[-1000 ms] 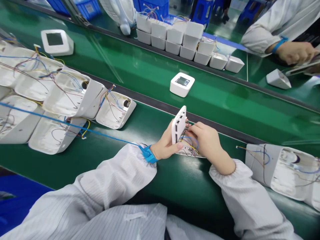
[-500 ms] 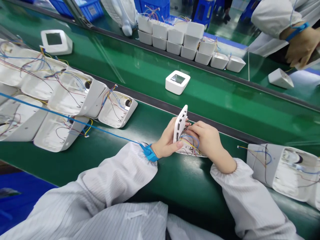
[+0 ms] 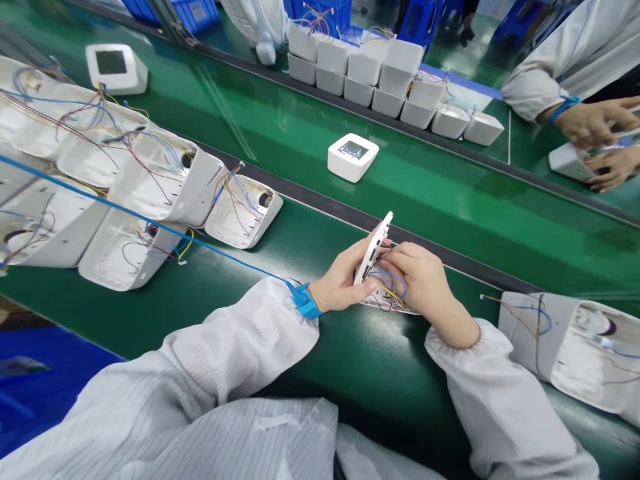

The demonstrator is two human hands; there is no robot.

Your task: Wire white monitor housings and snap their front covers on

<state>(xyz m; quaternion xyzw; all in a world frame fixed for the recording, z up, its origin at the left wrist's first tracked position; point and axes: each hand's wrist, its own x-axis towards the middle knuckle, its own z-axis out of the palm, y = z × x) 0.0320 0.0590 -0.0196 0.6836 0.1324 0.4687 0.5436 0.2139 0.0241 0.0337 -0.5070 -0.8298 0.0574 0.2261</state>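
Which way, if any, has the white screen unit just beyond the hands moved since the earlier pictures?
Yes: the white screen unit has shifted left along the green strip, judged against the stacked white housings behind it.

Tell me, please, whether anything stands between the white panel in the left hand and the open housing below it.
Yes: loose wires and the right hand are in the gap between the white panel, tilted up in the left hand, and the open housing. I see nothing else in the way.

White panel, blue and yellow wires, green bench, white sleeve with grey stripes, blue wrist strap
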